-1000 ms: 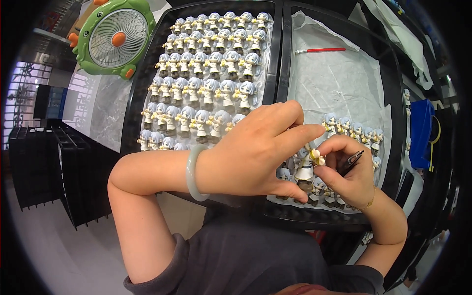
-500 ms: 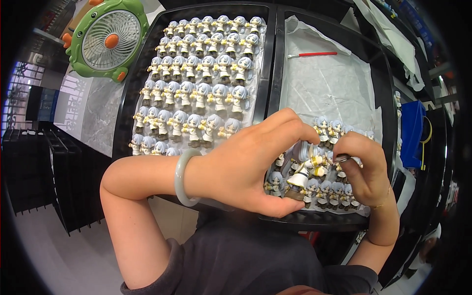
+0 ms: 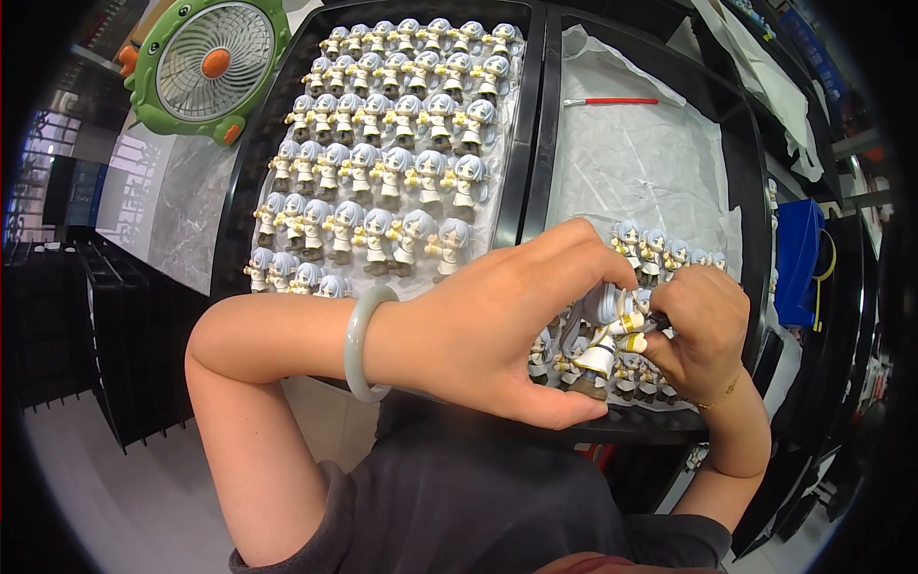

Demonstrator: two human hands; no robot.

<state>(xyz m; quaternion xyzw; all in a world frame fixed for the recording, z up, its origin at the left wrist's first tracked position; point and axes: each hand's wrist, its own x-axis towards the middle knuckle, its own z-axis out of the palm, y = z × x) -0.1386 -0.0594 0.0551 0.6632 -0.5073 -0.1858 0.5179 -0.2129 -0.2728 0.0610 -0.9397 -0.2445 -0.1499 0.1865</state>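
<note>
My left hand (image 3: 497,330) grips a small figurine (image 3: 598,354) with pale blue-grey hair and a white-and-gold outfit. Its thumb is at the brown base and its fingers are at the head, so the figurine lies tilted between them. Close on the right, my right hand (image 3: 706,330) is closed around a small dark tool (image 3: 657,322), mostly hidden by the fingers. The tool's end is at the figurine's gold-trimmed arms; whether it touches them I cannot tell. Beneath both hands stand several similar figurines (image 3: 651,251) on white paper (image 3: 650,158), partly covered by the hands.
A black tray (image 3: 542,105) at left holds many rows of matching figurines. On the right tray's paper lies a thin red-handled brush (image 3: 622,101). A green animal-shaped fan (image 3: 215,64) stands at the far left. There is a blue bin (image 3: 798,263) at right.
My right hand has turned and closed in on the figurine, bringing the dark tool to its arms. The left hand and figurine have shifted slightly right.
</note>
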